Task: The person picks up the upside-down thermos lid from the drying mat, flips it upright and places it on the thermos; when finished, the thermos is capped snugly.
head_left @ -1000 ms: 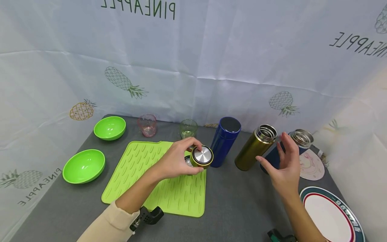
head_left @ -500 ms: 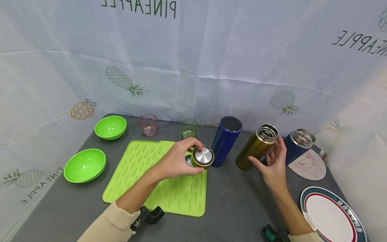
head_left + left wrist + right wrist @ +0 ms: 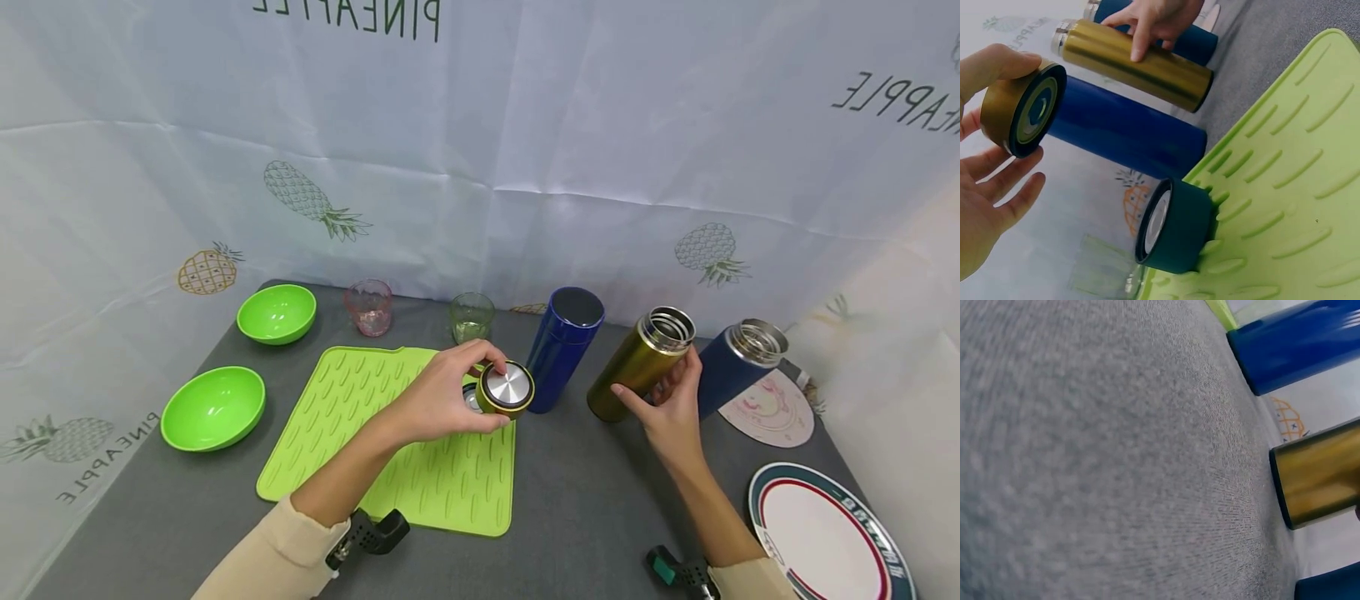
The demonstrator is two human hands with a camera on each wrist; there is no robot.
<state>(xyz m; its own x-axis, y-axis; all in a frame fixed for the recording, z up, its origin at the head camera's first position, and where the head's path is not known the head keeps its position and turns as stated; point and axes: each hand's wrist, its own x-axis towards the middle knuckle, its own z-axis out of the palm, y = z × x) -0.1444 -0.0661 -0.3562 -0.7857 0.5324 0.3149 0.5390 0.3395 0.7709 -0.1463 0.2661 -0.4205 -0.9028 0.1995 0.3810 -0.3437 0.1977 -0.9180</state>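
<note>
My left hand pinches a gold thermos lid between thumb and fingers over the green mat, its silver top facing up. In the left wrist view the lid's dark-rimmed underside shows. On the mat stands a dark teal lid, mostly hidden behind my left hand in the head view. My right hand grips the upper body of an uncapped gold thermos, thumb at the front and fingers behind. The thermos stands upright on the table, its steel mouth open; the right wrist view catches only its base.
A capped blue thermos stands left of the gold one, an uncapped navy thermos right of it. Two glasses, pink and green, stand behind the ribbed mat. Green bowls sit left, plates right.
My right hand has moved left from in front of the navy thermos and now grips the gold thermos. The left hand holds the gold lid in nearly the same place.
</note>
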